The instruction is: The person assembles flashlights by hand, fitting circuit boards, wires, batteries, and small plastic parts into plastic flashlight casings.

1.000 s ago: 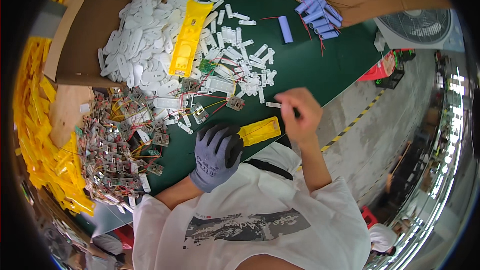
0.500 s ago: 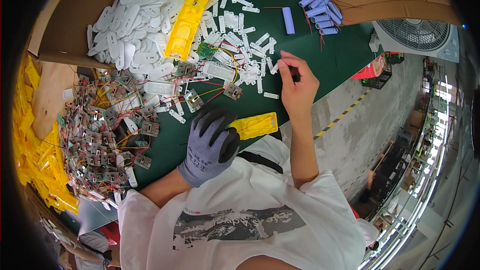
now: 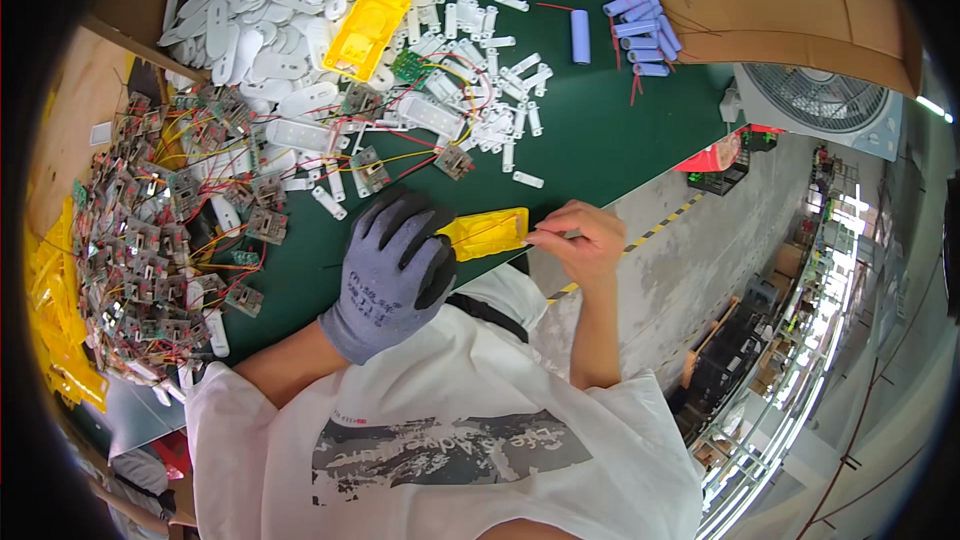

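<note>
My left hand [image 3: 392, 265], in a grey glove with black fingers, is closed around the left end of a yellow plastic casing [image 3: 490, 233] at the table's near edge. A thin reddish wire runs along the casing's hollow side. My bare right hand [image 3: 585, 238] is at the casing's right end, with thumb and forefinger pinched together; what is between the fingertips is too small or hidden to make out. Beyond both hands lie small white plastic strips [image 3: 528, 180] in a loose spread. Circuit boards with red and yellow wires [image 3: 455, 162] lie just past my left hand.
A heap of white oval covers [image 3: 285, 70] and a longer yellow casing [image 3: 385, 10] lie at the far left. Wired boards [image 3: 150, 260] pile up at left, beside yellow casings [image 3: 65, 310]. Purple battery cells [image 3: 640, 25], a cardboard box [image 3: 790, 0] and a fan [image 3: 820, 100] are far right.
My right hand has come back from the white strips, where a small white piece was at its fingertips, to the right end of the yellow casing. My left hand keeps its hold.
</note>
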A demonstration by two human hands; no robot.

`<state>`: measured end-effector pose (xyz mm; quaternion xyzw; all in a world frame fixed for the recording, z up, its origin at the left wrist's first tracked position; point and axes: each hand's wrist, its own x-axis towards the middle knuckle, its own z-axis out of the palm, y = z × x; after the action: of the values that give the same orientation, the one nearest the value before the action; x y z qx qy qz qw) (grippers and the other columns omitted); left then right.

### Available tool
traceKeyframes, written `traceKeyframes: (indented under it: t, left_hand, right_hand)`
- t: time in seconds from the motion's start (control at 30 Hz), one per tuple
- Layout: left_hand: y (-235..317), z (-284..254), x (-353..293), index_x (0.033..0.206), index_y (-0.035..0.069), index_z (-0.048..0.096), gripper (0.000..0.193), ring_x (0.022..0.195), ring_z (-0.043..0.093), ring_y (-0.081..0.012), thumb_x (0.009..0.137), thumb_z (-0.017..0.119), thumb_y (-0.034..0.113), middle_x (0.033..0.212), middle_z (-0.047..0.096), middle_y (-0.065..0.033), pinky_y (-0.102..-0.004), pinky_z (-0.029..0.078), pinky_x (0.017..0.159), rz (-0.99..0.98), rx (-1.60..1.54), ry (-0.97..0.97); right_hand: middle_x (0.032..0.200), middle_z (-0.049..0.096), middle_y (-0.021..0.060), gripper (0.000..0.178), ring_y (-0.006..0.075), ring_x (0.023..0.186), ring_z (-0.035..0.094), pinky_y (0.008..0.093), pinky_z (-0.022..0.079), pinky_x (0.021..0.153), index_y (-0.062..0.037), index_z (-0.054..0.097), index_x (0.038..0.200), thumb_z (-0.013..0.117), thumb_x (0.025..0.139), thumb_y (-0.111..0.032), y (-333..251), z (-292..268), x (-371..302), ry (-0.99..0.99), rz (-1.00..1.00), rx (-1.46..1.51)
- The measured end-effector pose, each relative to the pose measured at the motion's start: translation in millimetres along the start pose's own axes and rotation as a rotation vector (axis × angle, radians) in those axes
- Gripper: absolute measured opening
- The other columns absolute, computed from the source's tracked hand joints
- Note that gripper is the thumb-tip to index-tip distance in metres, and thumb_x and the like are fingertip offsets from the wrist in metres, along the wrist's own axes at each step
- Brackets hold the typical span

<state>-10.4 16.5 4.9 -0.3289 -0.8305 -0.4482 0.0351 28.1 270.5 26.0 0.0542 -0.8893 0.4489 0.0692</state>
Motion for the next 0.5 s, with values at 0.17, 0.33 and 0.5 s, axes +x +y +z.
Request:
traceKeyframes:
  t: [0.17,0.33,0.5]
  left_hand:
    - [0,-1,-2,0.092,0.008,0.053,0.032,0.109,0.054,-0.0346,0.064,0.069,0.003,0.115,0.057,-0.0103,-0.0523,0.042,0.092,0.008,-0.013,0.008]
    - [1,-3,-2,0.091,0.006,0.053,0.029,0.11,0.051,-0.0353,0.066,0.068,0.006,0.114,0.055,-0.0119,-0.0545,0.041,0.095,0.011,0.032,-0.005]
    - [-1,0,-3,0.09,0.005,0.053,0.027,0.11,0.05,-0.0355,0.067,0.068,0.009,0.111,0.054,-0.0128,-0.0557,0.041,0.097,0.027,0.018,0.006]
  right_hand:
    - [0.066,0.065,0.008,0.018,0.0184,0.054,0.059,0.0261,0.045,0.049,-0.0001,0.067,0.073,0.082,0.064,-0.003,5,11,6,0.015,-0.127,-0.01]
    - [0.067,0.065,0.0086,0.017,0.019,0.057,0.06,0.0259,0.045,0.051,0.0003,0.067,0.074,0.081,0.064,-0.001,5,18,4,-0.001,-0.119,-0.018]
    - [0.086,0.066,0.0044,0.014,0.0137,0.072,0.058,0.0232,0.044,0.059,-0.0016,0.073,0.084,0.077,0.071,0.001,0,27,-5,0.06,0.022,-0.019]
